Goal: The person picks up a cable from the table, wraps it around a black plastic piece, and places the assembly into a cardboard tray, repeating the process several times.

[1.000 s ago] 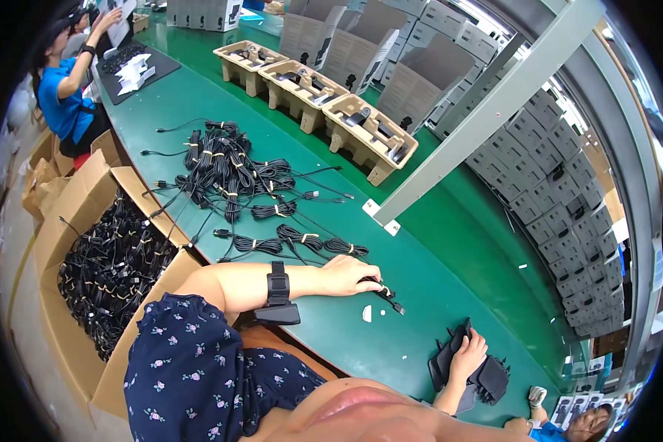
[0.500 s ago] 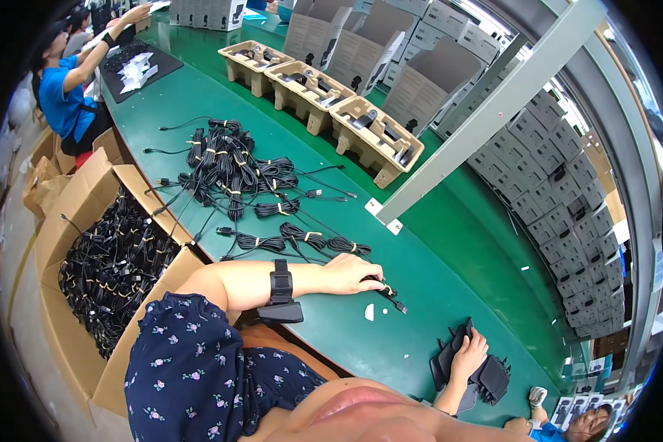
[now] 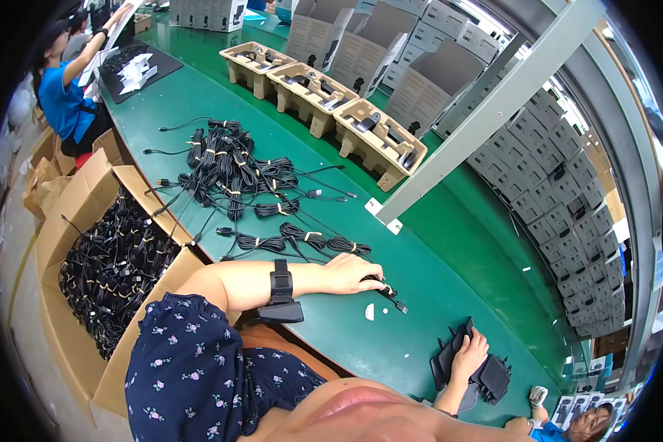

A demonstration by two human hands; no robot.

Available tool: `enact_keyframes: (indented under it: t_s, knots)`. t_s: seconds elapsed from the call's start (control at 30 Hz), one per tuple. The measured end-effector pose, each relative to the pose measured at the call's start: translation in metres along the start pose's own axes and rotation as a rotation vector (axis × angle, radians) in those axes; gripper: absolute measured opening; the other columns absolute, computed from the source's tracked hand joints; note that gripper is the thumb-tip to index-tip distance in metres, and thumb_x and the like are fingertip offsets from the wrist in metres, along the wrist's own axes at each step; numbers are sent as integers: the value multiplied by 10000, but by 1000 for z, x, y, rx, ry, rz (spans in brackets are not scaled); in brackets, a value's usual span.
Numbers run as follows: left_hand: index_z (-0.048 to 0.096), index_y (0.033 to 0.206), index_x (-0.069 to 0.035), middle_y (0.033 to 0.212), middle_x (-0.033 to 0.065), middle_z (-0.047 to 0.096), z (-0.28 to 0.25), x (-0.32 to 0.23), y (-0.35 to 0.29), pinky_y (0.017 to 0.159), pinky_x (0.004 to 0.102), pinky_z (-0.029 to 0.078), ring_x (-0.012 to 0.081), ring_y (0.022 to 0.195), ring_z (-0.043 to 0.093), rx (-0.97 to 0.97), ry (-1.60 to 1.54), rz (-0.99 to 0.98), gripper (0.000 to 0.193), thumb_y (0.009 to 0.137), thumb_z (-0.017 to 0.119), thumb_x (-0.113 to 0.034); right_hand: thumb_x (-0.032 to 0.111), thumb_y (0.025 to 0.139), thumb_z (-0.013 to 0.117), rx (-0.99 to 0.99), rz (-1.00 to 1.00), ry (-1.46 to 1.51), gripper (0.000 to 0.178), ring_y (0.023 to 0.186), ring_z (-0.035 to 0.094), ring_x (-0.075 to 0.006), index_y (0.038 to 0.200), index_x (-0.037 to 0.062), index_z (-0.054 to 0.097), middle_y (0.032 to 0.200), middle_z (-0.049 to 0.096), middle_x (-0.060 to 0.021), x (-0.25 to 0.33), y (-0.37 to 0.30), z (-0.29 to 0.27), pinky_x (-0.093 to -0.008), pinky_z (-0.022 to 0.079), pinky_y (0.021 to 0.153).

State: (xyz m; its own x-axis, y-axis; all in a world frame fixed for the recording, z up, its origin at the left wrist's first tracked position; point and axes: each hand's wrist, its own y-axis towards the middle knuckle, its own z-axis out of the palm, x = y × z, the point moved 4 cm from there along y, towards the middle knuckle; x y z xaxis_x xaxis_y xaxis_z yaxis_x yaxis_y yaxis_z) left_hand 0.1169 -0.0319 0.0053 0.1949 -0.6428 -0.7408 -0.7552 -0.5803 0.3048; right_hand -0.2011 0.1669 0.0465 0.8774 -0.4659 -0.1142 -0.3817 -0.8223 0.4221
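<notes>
My left hand [image 3: 352, 274] is closed around a coiled black cable [image 3: 390, 291] with a pale tie, whose plug end pokes out past my fingers onto the green table. Farther right, my right hand [image 3: 470, 358] has its fingers curled over a black flat piece [image 3: 460, 335] at the edge of a small heap. More black flat pieces [image 3: 493, 379] lie beside that hand; their exact kind is unclear. Left of my left hand, a few tied cable bundles [image 3: 302, 234] lie apart from a bigger pile of black cables [image 3: 228, 162].
An open cardboard box [image 3: 81, 199] full of cables stands by the table's near edge. Brown moulded trays [image 3: 309, 88] with parts line the far side, before open grey boxes [image 3: 427, 85]. A metal post [image 3: 486, 118] rises from the table. Co-workers [image 3: 66, 96] are at both ends.
Both my hands stay where they were. The row of brown trays has shifted slightly to the right. The co-worker at upper left has lifted a white sheet-like piece.
</notes>
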Motion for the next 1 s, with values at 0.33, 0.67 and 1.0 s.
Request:
enact_keyframes:
  t_s: [0.33,0.67,1.0]
  knots:
    - [580,925,-129,777,59,652,0,0,1,585,360,469,260,696,625,8,-25,-3,239,854,574,-357,238,881,508,4,8,21,297,1006,488,-262,1146,111,545,1101,534,-65,1,1,-3,-383,375,831]
    - [581,930,-129,791,71,652,-1,-2,1,605,376,468,271,716,623,54,-1,-40,249,858,563,-367,227,865,531,18,28,17,300,1009,488,-262,1142,113,552,1098,536,-61,0,1,-2,-379,375,833]
    - [584,936,-111,769,76,646,0,-1,0,610,397,463,288,701,613,7,-43,5,322,863,533,-420,222,858,538,-2,5,17,302,990,490,-265,1141,117,546,1093,535,-56,-1,-1,-2,-382,378,818]
